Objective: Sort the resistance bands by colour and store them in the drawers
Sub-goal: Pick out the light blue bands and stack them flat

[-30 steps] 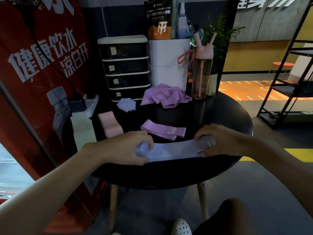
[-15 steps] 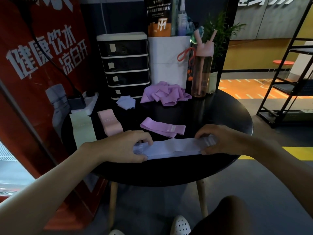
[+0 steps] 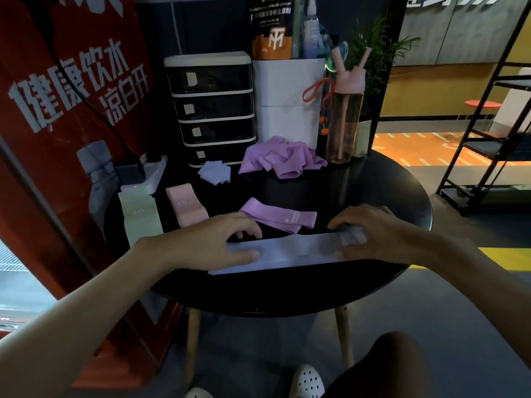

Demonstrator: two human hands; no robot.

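Resistance bands lie unsorted on the black table (image 3: 373,182): green band (image 3: 140,219) and pink band (image 3: 186,206) at left, drawers (image 3: 212,110) all closed behind. Left hand (image 3: 201,242) covers the pale lilac band (image 3: 301,249) at its left end, thumb pressing; whether it grips cannot be told. Right hand (image 3: 382,234) clutches the bunched right end. Risk: the band lies near the table's edge; a released end may recoil and drop.

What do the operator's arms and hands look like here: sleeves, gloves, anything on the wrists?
The left hand and right hand wear no gloves, and no ring shows. The left forearm and right forearm are uncovered to the frame edge, so no sleeve is in view. No watch, strap or marking shows on either wrist.
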